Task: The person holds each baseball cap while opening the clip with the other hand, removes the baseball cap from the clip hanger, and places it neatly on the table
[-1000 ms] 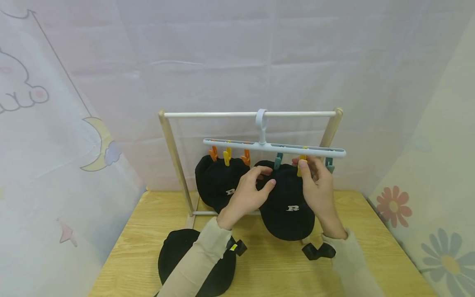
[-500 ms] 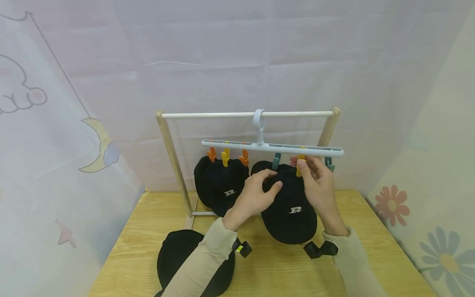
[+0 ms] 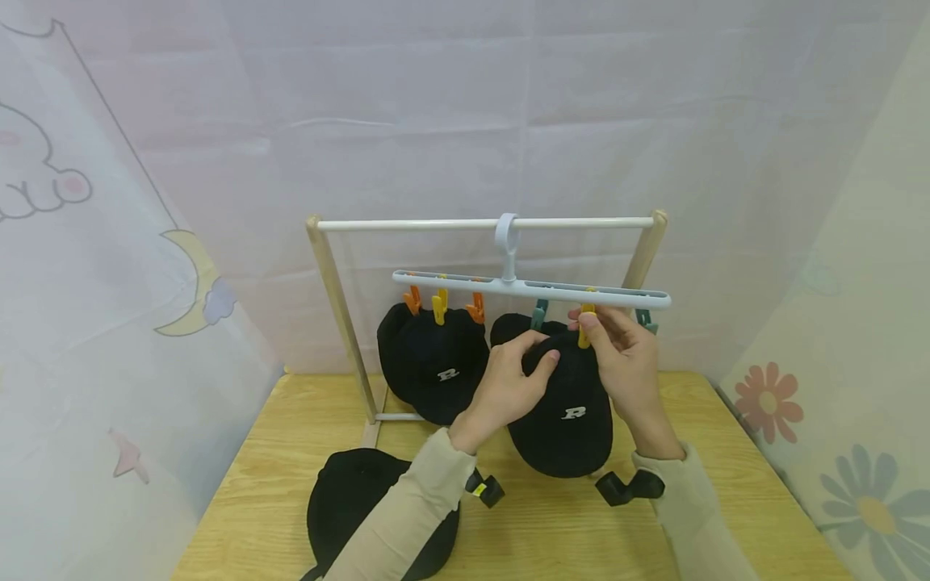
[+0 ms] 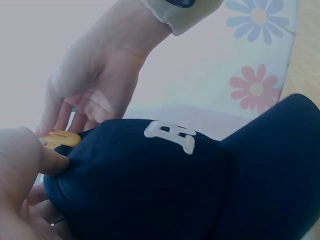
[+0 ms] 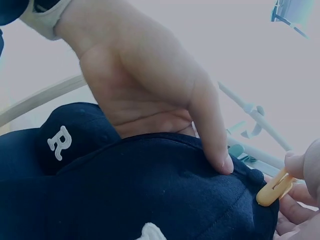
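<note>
A black cap with a white R (image 3: 555,452) hangs brim down under the right half of a pale blue clip hanger (image 3: 581,294). My left hand (image 3: 507,391) pinches its top edge, thumb on the crown and the other fingers behind the fabric. Between right thumb and fingers, my right hand (image 3: 630,375) squeezes a yellow clip (image 3: 585,329); in the right wrist view the clip's (image 5: 272,192) tip overlaps the cap's edge (image 5: 200,200). A green clip (image 3: 538,315) sits at the cap's left side, and another green clip (image 3: 645,319) hangs behind my right hand.
Another black cap (image 3: 425,355) hangs on the left from two orange clips and a yellow one. The hanger hooks over the white rail (image 3: 407,226) of a wooden-post rack. A third black cap (image 3: 349,492) lies on the wooden table (image 3: 254,476) under my left forearm.
My left hand has moved a little right along the cap's top, its thumb now on the crown. My right hand keeps pinching the yellow clip, nearly still.
</note>
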### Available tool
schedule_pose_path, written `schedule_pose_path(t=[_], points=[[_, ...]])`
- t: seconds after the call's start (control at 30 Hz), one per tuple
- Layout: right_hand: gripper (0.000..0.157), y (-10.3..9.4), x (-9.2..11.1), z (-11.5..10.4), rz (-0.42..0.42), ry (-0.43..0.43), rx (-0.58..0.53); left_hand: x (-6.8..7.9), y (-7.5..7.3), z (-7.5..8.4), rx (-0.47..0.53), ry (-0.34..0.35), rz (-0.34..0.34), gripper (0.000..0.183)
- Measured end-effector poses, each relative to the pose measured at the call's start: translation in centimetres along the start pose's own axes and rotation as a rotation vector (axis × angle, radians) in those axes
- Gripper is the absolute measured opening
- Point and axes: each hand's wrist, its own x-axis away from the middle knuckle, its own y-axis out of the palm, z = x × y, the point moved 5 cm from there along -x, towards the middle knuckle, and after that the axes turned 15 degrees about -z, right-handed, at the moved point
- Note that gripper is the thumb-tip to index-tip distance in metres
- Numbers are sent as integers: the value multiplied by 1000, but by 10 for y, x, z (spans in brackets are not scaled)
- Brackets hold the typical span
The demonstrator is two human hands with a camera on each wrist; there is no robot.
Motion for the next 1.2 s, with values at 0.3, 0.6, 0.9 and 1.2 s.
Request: schedule_pose_path(t=[0.3, 0.6, 0.9, 1.2], points=[[28, -1, 0, 1, 33, 51, -14, 2, 1, -1, -7, 38, 19, 18], [27, 2, 2, 0, 44, 94, 54, 7, -1, -4, -12, 27, 16, 18], [21, 2, 0, 1, 98, 23, 71, 11, -4, -1, -31, 9, 21, 18], [22, 4, 1, 0, 125, 34, 51, 19, -2, 5, 6, -28, 12, 16]])
